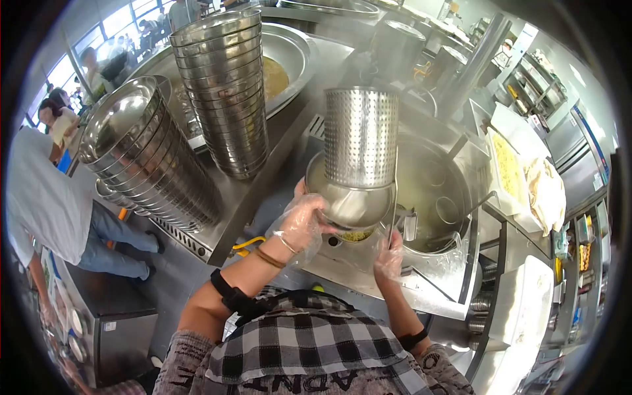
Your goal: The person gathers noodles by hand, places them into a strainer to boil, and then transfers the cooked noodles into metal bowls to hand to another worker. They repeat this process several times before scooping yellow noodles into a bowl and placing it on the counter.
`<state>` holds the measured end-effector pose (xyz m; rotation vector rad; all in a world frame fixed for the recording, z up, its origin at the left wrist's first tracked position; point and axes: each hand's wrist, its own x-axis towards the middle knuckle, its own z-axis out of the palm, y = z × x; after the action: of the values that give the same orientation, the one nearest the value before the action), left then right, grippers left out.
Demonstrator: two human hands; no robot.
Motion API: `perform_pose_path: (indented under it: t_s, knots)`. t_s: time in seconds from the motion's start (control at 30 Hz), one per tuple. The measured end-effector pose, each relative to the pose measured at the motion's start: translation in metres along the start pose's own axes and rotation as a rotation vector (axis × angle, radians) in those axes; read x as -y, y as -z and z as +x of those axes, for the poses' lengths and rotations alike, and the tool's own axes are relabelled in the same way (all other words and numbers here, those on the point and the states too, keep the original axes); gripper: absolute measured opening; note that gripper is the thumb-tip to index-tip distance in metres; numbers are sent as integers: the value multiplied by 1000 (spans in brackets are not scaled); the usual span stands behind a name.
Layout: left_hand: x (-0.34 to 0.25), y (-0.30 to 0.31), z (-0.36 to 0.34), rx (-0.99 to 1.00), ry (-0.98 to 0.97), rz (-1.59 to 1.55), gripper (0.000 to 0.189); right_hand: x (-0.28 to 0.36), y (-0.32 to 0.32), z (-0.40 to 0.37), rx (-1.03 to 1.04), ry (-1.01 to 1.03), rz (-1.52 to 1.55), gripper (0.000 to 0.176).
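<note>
My left hand (301, 224), in a thin clear plastic glove, is closed on the side of a shiny metal bowl (355, 209). Upended over that bowl is a tall perforated metal strainer basket (361, 138), its open end down at the bowl's mouth. My right hand (388, 257), also gloved, is wrapped round the strainer's long thin handle. What lies inside the bowl is mostly hidden by the basket. Below the bowl, a patch of chopped yellow-green food (357, 235) shows, partly covered. Just to the right stands a large steaming pot of cloudy liquid (431, 184).
Two tall stacks of metal bowls, a leaning one (151, 158) and an upright one (224, 99), stand at left. Behind them is a wide pan (299, 59). A white tray of noodles (503, 164) sits at right. A person in white (52, 197) stands at far left.
</note>
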<state>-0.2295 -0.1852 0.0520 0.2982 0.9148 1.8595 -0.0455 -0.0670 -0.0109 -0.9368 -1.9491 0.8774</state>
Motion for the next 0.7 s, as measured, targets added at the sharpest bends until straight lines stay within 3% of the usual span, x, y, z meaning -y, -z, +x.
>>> perform_pose_path:
  t_s: [0.13, 0.2, 0.23, 0.37, 0.43, 0.5, 0.57, 0.6, 0.67, 0.7]
  knots:
    - [19, 18, -3, 40, -21, -23, 78, 18, 5, 19, -67, 42, 149, 23]
    - [25, 26, -5, 13, -5, -94, 76, 24, 14, 25, 185, -151, 464, 25]
    - [25, 30, -6, 3, -10, -99, 76, 35, 17, 28, 246, -472, 698, 25]
    - [30, 47, -11, -15, -13, -129, 67, 92, 30, 58, 457, -664, 854, 23]
    - [31, 57, -20, -38, -13, -126, 67, 78, 12, 99, 464, -611, 855, 14]
    - [31, 66, -36, -84, -82, -64, 67, 68, -9, 138, 383, -680, 1186, 13]
    - [35, 79, -56, -113, -140, -48, 72, 69, -42, 176, 224, -673, 1105, 13]
    - [38, 85, -69, -135, -188, -26, 77, 61, -52, 180, 253, -681, 1104, 13]
    - [38, 101, -111, -201, -206, -69, 77, 49, -82, 188, 381, 54, -636, 22]
    - [40, 107, -133, -256, -221, -102, 77, 38, -77, 178, 490, 141, -449, 26]
